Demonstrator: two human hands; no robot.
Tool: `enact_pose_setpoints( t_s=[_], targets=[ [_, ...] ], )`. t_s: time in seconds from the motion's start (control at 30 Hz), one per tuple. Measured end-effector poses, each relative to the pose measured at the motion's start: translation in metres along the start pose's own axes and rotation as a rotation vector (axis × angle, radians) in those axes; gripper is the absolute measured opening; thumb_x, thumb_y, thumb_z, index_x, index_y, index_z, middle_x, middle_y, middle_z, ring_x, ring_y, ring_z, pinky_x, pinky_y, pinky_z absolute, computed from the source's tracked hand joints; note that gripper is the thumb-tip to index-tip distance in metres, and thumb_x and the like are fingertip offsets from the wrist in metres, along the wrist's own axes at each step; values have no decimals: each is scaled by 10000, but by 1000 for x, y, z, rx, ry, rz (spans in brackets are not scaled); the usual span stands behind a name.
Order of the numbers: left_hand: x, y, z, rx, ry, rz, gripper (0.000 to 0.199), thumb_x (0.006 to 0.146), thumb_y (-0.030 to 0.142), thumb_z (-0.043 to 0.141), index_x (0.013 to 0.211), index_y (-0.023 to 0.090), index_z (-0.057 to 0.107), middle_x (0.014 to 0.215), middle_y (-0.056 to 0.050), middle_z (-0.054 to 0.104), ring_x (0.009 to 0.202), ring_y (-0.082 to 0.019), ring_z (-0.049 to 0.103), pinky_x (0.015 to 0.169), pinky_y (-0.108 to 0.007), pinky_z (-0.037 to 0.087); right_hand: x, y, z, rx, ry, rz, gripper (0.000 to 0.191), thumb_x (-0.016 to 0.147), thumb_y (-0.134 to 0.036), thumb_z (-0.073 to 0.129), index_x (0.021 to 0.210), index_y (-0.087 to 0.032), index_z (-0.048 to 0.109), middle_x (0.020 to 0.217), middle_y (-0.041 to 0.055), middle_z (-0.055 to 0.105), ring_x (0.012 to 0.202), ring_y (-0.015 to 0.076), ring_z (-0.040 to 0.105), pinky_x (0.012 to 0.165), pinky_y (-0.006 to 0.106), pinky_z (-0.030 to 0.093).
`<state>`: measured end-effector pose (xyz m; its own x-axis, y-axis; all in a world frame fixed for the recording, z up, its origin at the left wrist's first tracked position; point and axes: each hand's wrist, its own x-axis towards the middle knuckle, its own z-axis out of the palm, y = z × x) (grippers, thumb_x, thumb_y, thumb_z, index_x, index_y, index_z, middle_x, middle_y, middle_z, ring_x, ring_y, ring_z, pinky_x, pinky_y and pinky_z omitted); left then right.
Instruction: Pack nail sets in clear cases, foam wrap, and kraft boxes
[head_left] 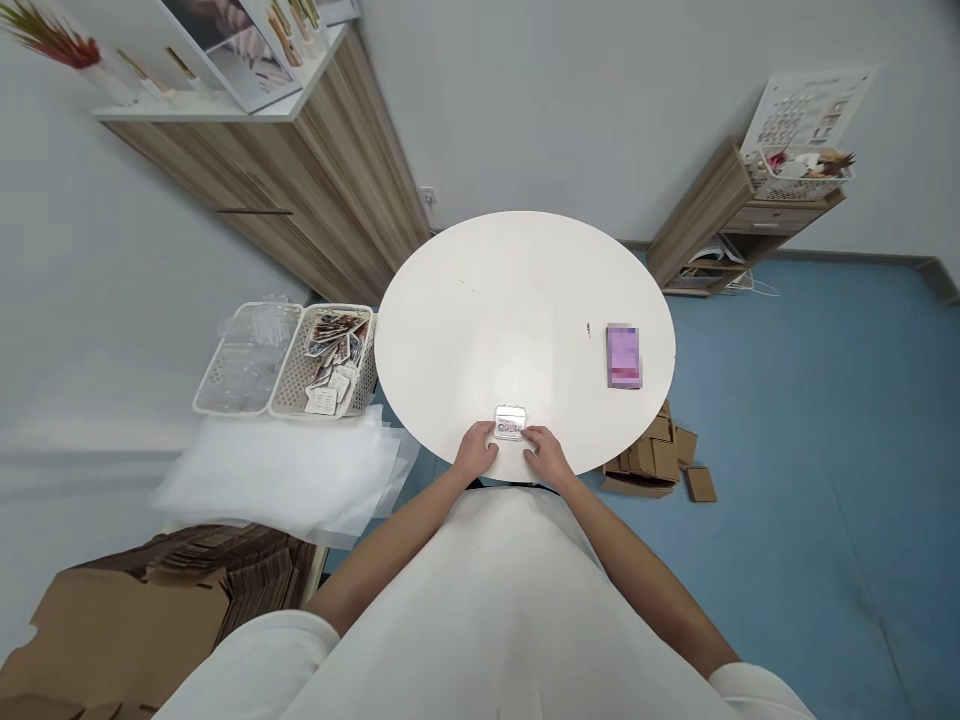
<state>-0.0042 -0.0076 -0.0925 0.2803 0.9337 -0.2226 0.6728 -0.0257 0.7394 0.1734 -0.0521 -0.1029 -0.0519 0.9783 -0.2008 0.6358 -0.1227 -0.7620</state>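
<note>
Your left hand is at the left side of the clear case, with the thumb spread from the fingers and the fingertips at the case's edge. Your right hand mirrors it at the right side, fingers partly extended, thumb apart. Contact force is not determinable. The case lies flat on the counter, near the middle of its near edge, between both hands. Printed marks show on the case. Status, as judged: the case appears closed and its printed matter in position; latch engagement cannot be verified, and no second case is visible for comparison. Farther out, toward the counter's right edge, lies the purple stack, its detail blurred, with a small dark item to its left; neither is in contact with your hands. Beyond the counter's left edge, one white basket carries printed cards; adjoining it, a second basket carries clear plastic pieces. Translucent sheets lie nearer you. Brown cardboard boxes are located below the counter's near right edge.
</note>
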Motion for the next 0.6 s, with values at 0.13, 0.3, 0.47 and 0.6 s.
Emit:
enact_pose_setpoints(
  t_s=[0.13, 0.3, 0.47, 0.6],
  targets=[
    [-2, -3, 2, 74, 23, 56, 466, 653, 58, 434, 1107, 140, 504, 1091, -84, 539, 1024, -198, 503, 901, -363, 420, 5, -5, -5, -218, 32, -137, 513, 695, -230, 569, 1190, -190, 440, 1274, 124, 374, 1147, 266, 389, 891, 423, 398],
    [-4, -7, 4, 138, 27, 91, 485, 658, 64, 442, 1133, 152, 486, 1098, -85, 524, 1039, -210, 481, 915, -385, 402, 30, -15, -8, -457, -87, -369, 642, 656, -227, 647, 1232, -221, 364, 1351, 112, 313, 1232, 291, 280, 906, 442, 353],
    [-3, -9, 3, 171, 25, 105, 470, 671, 73, 446, 1131, 160, 480, 1116, -89, 498, 1046, -218, 461, 912, -397, 396, 47, -16, -6, -567, -120, -426, 578, 681, -271, 642, 1196, -198, 390, 1300, 134, 381, 1194, 284, 342, 867, 412, 392],
    [-2, -11, 0, 168, -1, 146, 459, 684, 84, 442, 1133, 174, 467, 1113, -84, 497, 1030, -213, 462, 898, -393, 399, 48, -12, -3, -636, -124, -490, 477, 733, -252, 579, 1172, -171, 411, 1295, 154, 381, 1196, 299, 339, 863, 411, 412]
  ],
)
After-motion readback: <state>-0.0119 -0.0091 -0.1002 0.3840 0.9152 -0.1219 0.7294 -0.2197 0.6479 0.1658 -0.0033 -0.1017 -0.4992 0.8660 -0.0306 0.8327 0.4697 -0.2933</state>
